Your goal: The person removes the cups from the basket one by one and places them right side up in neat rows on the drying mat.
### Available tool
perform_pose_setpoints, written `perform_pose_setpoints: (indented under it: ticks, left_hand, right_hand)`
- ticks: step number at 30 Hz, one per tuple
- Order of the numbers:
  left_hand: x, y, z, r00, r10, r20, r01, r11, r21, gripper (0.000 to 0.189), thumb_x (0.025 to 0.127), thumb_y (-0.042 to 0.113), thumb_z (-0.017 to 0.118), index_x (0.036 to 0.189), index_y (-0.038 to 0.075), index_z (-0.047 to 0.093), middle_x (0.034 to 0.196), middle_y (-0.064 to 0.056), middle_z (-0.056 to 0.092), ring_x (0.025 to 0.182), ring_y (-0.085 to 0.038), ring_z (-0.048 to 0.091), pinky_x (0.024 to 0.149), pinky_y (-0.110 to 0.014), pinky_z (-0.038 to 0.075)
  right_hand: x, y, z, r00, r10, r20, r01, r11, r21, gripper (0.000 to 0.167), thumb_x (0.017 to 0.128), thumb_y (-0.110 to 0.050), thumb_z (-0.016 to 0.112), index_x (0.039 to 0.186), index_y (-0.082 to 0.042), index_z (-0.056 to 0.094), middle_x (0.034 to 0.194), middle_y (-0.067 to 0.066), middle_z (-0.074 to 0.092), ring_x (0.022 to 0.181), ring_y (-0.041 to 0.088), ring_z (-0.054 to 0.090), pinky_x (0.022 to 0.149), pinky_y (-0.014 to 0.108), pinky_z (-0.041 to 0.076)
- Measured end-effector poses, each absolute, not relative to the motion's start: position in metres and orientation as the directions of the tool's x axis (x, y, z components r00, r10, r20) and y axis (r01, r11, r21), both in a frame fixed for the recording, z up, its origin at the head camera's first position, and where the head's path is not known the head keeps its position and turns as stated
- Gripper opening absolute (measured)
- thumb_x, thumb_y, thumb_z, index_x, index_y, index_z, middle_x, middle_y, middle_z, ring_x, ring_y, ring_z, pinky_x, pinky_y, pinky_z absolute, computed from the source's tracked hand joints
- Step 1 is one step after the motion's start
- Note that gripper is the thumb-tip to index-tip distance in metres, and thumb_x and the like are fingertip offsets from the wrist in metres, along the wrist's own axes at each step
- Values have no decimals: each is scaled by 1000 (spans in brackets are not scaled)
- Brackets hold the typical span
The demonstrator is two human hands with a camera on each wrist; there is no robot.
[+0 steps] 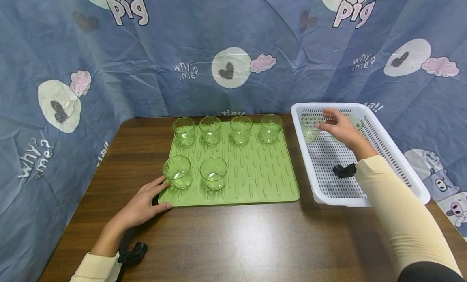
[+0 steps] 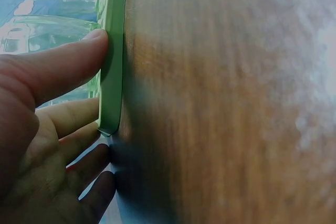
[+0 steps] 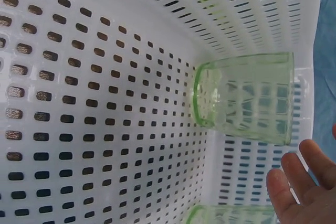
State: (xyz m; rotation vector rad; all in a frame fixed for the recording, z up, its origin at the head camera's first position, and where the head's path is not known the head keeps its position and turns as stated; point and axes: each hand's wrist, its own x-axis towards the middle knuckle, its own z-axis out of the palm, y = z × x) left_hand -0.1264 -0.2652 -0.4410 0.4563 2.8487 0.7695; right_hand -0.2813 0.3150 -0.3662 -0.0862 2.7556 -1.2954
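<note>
My left hand [image 1: 144,205] rests at the front left corner of the green ribbed mat [image 1: 255,180], thumb and fingers spread at its edge. Close to its fingertips stands a clear green glass cup [image 1: 178,172], with a second cup [image 1: 213,174] to its right. Over the white plastic basket [image 1: 317,188], my right hand [image 1: 341,130] has loosely bent fingers and holds nothing. In the right wrist view its fingertips [image 3: 281,187] are just apart from the rim of an upright glass cup [image 3: 247,98]. Another cup [image 3: 231,214] in the basket is partly cut off.
Several more glass cups stand in a row along the mat's back edge, the rightmost cup [image 1: 271,128] nearest the basket. Mat and basket sit on a dark wooden table [image 1: 233,233]. A blue printed cloth [image 1: 219,34] hangs behind.
</note>
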Motion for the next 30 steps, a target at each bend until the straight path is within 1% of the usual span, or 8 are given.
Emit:
perform_pose_setpoints:
  ticks: [11,15,24,30]
  left_hand:
    - [-126,-265,-441,-942,329,-67,248,817,521,68,91,32,72,144,-1,48,158,-26,31,141,-52,29,106,-70,31]
    - [-126,-265,-440,-942,328,-68,247,816,523,68,90,32,72,145,-1,48,158,-26,31,141,-52,28,106,-70,31]
    - [-126,-265,-440,-941,331,-66,251,817,519,68,91,33,71,145,0,47,159,-25,30,141,-52,28,106,-70,31]
    - [-126,-265,-440,-941,332,-62,255,819,513,68,91,33,71,145,0,48,159,-25,30,141,-52,29,106,-70,32]
  right_hand:
    - [-286,316,-372,-980,-151,-128,4,630,-777,86,97,-28,64,160,-6,10,163,27,18,147,50,24,118,62,25]
    - [-289,314,-372,-978,-153,-144,17,625,-781,88,96,-26,65,161,-8,8,165,25,15,149,49,22,119,62,24]
    - [-295,314,-378,-967,-174,-186,45,605,-795,94,95,-22,66,161,-8,1,165,28,9,149,51,19,119,63,21]
    - [-297,313,-380,-959,-192,-207,49,607,-793,97,94,-24,67,161,-9,-3,165,28,9,149,51,17,119,65,20]
